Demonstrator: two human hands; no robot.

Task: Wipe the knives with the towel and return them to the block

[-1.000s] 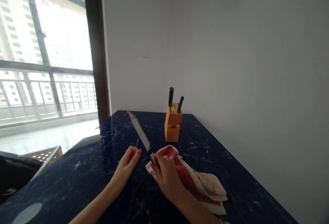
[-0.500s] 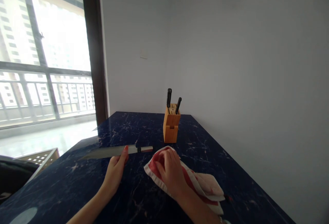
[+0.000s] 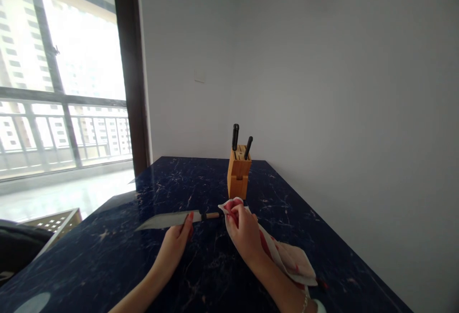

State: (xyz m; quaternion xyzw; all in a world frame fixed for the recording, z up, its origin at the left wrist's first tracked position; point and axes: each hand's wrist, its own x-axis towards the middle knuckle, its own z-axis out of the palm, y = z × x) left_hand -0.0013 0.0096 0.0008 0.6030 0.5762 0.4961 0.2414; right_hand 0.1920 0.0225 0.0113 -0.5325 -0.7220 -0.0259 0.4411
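My left hand (image 3: 178,236) pinches a large kitchen knife (image 3: 163,220) by its blade near the handle, thumb on top. The blade tip points left and the handle points right. My right hand (image 3: 245,231) is closed on a red and white cloth (image 3: 292,258), bunched up at the fingers, with the rest trailing down beside the forearm. The bunched cloth is at the end of the knife's handle; whether it touches cannot be made out. Behind the cloth stands a wooden knife block (image 3: 238,176) with two black-handled knives in it.
The dark blue marbled table (image 3: 201,274) runs back to a grey wall (image 3: 340,88). At the left, below table height, are a perforated light-coloured piece (image 3: 57,222) and a black object (image 3: 19,243). A large window (image 3: 82,54) is beyond them.
My left hand has moved right and slightly nearer with the knife. My right hand has shifted a little right, and the cloth is bunched more tightly, its edge now beside the knife's handle.
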